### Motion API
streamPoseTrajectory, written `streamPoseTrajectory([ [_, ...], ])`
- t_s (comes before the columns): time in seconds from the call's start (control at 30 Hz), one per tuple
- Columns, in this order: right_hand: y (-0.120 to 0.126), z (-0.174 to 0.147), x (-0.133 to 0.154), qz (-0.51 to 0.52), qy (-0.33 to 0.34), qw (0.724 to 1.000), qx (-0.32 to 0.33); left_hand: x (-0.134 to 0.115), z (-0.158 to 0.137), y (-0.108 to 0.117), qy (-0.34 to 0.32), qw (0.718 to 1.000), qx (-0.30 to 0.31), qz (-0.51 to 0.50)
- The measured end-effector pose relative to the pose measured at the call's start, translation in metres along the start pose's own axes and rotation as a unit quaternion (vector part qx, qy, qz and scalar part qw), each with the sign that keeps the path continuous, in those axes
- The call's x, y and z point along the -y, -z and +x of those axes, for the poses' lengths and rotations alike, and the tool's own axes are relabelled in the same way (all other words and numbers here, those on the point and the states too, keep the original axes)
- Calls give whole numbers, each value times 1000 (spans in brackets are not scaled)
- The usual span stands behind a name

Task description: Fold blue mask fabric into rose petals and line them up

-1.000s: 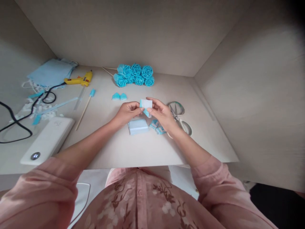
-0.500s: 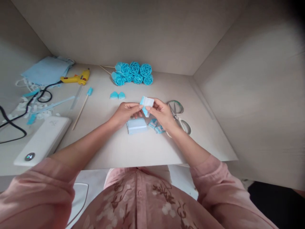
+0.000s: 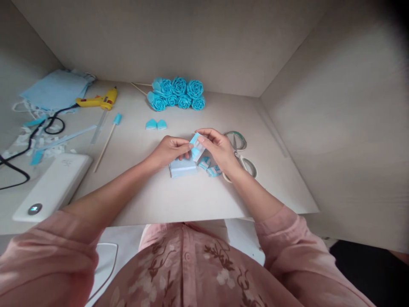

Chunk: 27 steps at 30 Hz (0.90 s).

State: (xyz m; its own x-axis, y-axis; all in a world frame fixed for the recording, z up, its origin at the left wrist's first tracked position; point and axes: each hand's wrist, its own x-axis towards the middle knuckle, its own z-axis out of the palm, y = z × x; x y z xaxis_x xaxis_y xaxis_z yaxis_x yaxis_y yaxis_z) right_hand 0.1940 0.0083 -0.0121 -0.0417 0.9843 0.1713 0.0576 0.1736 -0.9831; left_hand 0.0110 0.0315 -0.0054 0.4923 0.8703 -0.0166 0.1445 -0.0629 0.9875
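Observation:
Between my hands is a small blue-and-white piece of mask fabric [image 3: 197, 148], partly folded over. My left hand [image 3: 174, 150] pinches its left edge with thumb and fingertips. On the other side, my right hand [image 3: 217, 146] grips it, the thumb lying across its face. Just below, a stack of pale blue fabric squares [image 3: 183, 168] rests on the table, its top partly hidden by my fingers. Several small folded blue pieces [image 3: 211, 167] lie beside the stack. White-handled scissors [image 3: 247, 165] lie open by my right wrist, which covers part of them.
At the back lie several blue fabric roses [image 3: 179, 94] on sticks. Two cut petal stacks [image 3: 156, 124] sit before them. Leftward are a blue-tipped stick [image 3: 107, 145], a yellow glue gun [image 3: 101, 101], a pile of masks [image 3: 57, 88], scraps, a black cable [image 3: 27, 149] and a white power bank [image 3: 53, 187].
The fabric piece has been tilted and folded further, and my right thumb has moved up over it. The view has shifted slightly.

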Motion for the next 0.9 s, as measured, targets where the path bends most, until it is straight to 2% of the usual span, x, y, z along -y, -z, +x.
streamPoseTrajectory([
  [0.17, -2, -2, 6, 26, -9, 999, 31, 0, 2, 3, -8, 996, -60, -61],
  [0.37, -2, -1, 0, 30, -11, 998, 63, 4, 3, 3, -7, 989, -79, -122],
  [0.57, -4, -1, -5, 50, -8, 998, 44, 7, 3, 0, 5, 993, -56, -104],
  [0.9, -2, 0, -7, 48, -11, 998, 32, 2, 3, 0, 14, 993, -86, -80],
])
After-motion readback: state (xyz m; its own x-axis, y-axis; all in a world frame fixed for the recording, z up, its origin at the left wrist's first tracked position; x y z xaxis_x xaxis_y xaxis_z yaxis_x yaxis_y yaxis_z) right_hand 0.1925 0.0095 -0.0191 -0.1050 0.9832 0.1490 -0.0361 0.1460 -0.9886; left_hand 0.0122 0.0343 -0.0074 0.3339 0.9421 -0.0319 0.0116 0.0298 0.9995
